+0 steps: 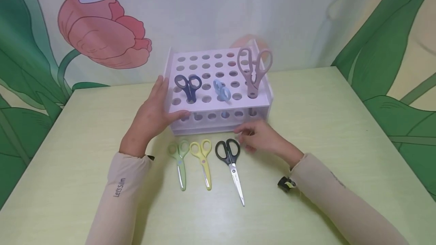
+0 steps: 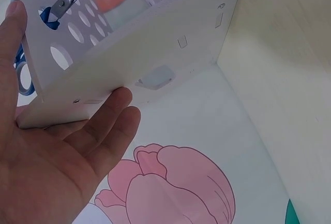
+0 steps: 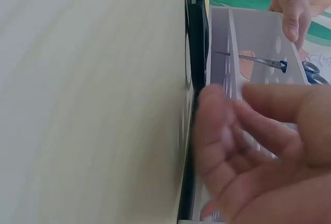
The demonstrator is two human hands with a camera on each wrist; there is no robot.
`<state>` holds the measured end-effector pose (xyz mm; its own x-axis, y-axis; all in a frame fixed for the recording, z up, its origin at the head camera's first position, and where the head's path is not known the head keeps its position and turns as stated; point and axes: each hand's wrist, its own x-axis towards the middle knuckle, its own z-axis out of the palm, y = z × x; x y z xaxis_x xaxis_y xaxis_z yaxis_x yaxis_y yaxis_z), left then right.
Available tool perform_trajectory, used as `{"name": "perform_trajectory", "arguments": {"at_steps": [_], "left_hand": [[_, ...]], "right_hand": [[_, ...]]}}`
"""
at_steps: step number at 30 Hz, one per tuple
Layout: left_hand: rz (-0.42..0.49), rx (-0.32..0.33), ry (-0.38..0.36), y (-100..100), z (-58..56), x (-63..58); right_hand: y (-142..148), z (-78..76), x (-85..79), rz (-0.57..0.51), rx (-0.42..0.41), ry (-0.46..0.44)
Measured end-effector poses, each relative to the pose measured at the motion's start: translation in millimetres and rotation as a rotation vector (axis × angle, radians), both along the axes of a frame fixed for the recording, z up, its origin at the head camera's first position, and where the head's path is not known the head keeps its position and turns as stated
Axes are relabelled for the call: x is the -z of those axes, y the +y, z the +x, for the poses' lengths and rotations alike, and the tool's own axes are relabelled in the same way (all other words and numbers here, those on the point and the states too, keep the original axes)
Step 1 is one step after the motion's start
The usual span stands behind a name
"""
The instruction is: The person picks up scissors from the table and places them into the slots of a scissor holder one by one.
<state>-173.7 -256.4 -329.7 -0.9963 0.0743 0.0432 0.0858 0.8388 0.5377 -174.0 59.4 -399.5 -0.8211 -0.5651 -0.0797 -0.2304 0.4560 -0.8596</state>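
Note:
A white rack with rows of round holes stands on the table. My left hand grips its left side, thumb at the front edge and fingers along the side panel. Dark blue scissors, light blue scissors and mauve kitchen shears stand in its holes, handles up. Before it lie green scissors, yellow scissors and black-handled scissors, blades toward me. My right hand, loosely curled and holding nothing, hovers just right of the black handles, slightly blurred in the right wrist view.
The pale yellow-green table extends around the rack on both sides. Behind it hangs a backdrop printed with leaves and a pink flower.

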Motion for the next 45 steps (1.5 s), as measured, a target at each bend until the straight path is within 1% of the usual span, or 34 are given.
{"name": "perform_trajectory", "arguments": {"at_steps": [4, 6, 8, 11, 14, 17, 21, 25, 27, 34, 36, 39, 42, 43, 45], "left_hand": [[0.000, 0.000, 0.001, 0, 0.4, -1.1], [-0.002, -0.002, -0.002, -1, 0.4, -1.4], [-0.005, -0.005, -0.003, -1, 0.4, -1.3], [-0.006, -0.007, -0.002, -2, 0.4, -0.1], [0.001, -0.004, -0.003, -2, 0.3, 2.0], [0.004, 0.002, -0.005, -1, 0.0, 3.7], [0.002, 0.007, -0.003, 0, -1.3, 4.4], [0.000, 0.006, -0.001, 2, -2.3, 2.9], [-0.002, 0.007, -0.003, 2, -2.1, 1.7], [-0.005, -0.003, -0.006, 0, 0.2, -1.0], [-0.001, -0.006, -0.006, 0, 0.4, -1.3], [0.001, -0.008, -0.009, 0, 0.1, -1.1], [-0.002, -0.006, -0.008, 0, -0.2, -0.6], [-0.002, -0.005, -0.007, 0, -0.4, -0.3], [-0.002, -0.003, -0.007, 0, -0.7, 0.3]], "right_hand": [[0, -2.2, 10.6, 0.138, -0.132, 0.108], [-3, -2.3, 12.8, 0.194, -0.192, 0.148], [-6, -2.4, 12.6, 0.249, -0.238, 0.189], [-12, -0.5, 7.7, 0.351, -0.292, 0.243], [-15, 2.3, 2.9, 0.433, -0.310, 0.257], [-15, 6.5, 1.2, 0.480, -0.301, 0.237], [-8, 12.1, 1.4, 0.481, -0.269, 0.204], [4, 13.7, 0.1, 0.431, -0.259, 0.222], [10, 12.6, -1.3, 0.393, -0.253, 0.207], [25, 9.1, -12.0, 0.206, -0.196, 0.071], [28, 8.8, -15.0, 0.123, -0.196, 0.040], [31, 8.8, -20.5, -0.041, -0.184, -0.061], [32, 9.0, -27.6, -0.199, -0.148, -0.144], [33, 9.2, -30.1, -0.242, -0.140, -0.154], [33, 9.5, -34.6, -0.310, -0.125, -0.145]]}}
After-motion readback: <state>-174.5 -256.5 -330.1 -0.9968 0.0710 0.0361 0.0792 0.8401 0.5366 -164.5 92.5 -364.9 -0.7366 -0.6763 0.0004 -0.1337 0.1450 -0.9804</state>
